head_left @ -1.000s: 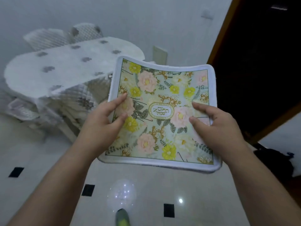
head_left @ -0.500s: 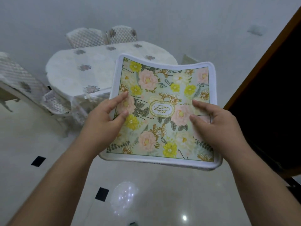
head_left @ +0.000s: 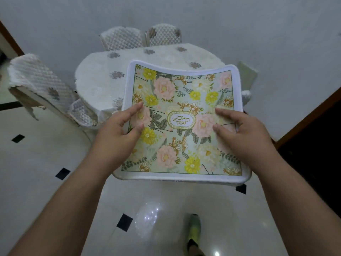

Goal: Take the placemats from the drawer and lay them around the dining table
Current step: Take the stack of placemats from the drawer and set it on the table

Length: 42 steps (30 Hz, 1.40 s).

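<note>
Both hands hold one floral placemat point(head_left: 181, 122) up in the air, flat-ish w/ the print facing up, sagging a bit across the middle. Left hand point(head_left: 118, 134) grips the left edge: thumb on the printed top, other fingers out of sight, presumably curled under. Right hand point(head_left: 243, 132) does the same on the right edge, thumb and a finger pressed on top. Could be a stack rather than a single mat; can't tell from the near rim.

Key relation: dining table point(head_left: 103, 71) w/ its white cloth lies straight ahead, on the far side of the mat, mat's far edge overlapping the table's near rim in view but not touching it. Nothing visible laid on the cloth yet. Covered chairs: two at the far side point(head_left: 140, 37), one at left point(head_left: 36, 78).

Mat looks roughly square, grip symmetric, neither hand clearly nearer the table. Next move, I'd judge: carry fwd and lower onto the near place setting. Floor point(head_left: 46, 182) between person and table looks open.
</note>
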### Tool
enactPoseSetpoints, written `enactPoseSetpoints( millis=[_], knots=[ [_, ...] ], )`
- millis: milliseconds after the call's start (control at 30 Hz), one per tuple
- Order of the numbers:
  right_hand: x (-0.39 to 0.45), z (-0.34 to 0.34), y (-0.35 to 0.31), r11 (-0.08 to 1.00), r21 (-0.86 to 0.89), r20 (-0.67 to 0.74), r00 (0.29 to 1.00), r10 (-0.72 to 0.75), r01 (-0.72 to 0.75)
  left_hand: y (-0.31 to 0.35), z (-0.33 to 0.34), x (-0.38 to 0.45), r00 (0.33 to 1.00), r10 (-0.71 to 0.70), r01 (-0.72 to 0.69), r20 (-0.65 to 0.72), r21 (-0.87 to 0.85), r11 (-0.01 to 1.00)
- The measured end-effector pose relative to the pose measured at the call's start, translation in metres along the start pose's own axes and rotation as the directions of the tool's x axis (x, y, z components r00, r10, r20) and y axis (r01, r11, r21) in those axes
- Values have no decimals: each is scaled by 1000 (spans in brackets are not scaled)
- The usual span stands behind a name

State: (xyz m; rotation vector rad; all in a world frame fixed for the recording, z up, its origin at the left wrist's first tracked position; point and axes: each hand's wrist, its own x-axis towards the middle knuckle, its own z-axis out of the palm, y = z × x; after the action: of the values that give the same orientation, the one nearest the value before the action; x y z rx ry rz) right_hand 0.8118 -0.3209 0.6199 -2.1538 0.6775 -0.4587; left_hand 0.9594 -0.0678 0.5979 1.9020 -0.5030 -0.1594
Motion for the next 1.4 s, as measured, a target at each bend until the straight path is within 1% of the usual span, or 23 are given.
enactPoseSetpoints(
  millis=[100, 433, 600, 733, 900, 1000, 1167, 1267, 1400],
  knots=[
    [51, 3, 5, 999, 27, 33, 999, -34, 33, 1, 12, 35, 999, -18, 17, -30, -23, 1000],
    [218, -7, 14, 990, 25, 171, 975, -143, 141, 15, 55, 148, 981, -52, 64, -187, 59, 996],
    [280, -5, 12, 980, -10, 197, 961, -193, 199, 20, 69, 191, 965, -78, 96, -252, 63, 993],
    [317, 5, 15, 980, -15, 214, 958, -192, 200, 18, 76, 224, 957, -91, 113, -277, 66, 991],
    [363, 32, 19, 989, -24, 218, 966, -139, 148, 2, 79, 275, 964, -83, 119, -253, 133, 984],
    [390, 48, 21, 990, -67, 193, 975, -109, 124, -11, 77, 314, 976, -50, 89, -213, 174, 981],
    [443, 76, 6, 993, -98, 145, 988, -56, 71, -34, 60, 389, 988, -44, 67, -149, 156, 986],
    [477, 97, -10, 988, -130, 111, 992, -66, 80, -45, 44, 434, 989, -46, 67, -140, 146, 987],
    [508, 122, -24, 990, -117, 73, 995, -64, 72, -57, 26, 486, 992, -54, 67, -110, 127, 990]
  ],
)
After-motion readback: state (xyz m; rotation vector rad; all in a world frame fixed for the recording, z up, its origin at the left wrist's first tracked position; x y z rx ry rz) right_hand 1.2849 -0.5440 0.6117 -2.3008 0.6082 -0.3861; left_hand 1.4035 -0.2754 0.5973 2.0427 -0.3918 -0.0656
